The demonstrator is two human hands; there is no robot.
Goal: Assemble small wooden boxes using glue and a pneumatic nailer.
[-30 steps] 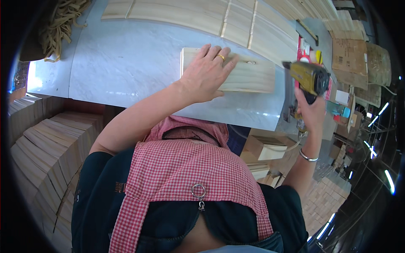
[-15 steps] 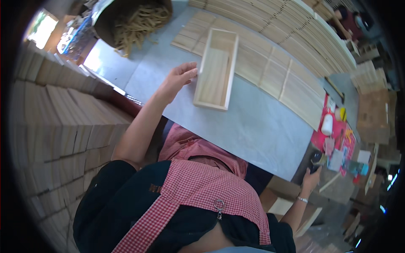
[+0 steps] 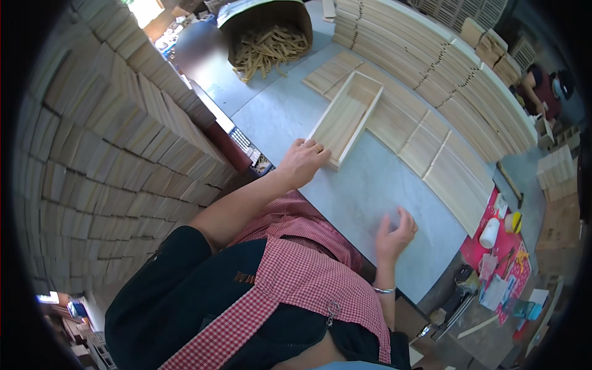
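Wooden box [image 3: 347, 118] stretches ahead of left grip [image 3: 302, 165], clamped on its near end (right grip [image 3: 396, 239] apart).

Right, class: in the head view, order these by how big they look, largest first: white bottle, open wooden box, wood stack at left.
1. Wood stack, filling much of the left side
2. Open wooden box
3. White bottle, clearly smallest

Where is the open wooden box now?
In the head view, the wooden box sits above and right of centre on the table, its near end at the left hand.
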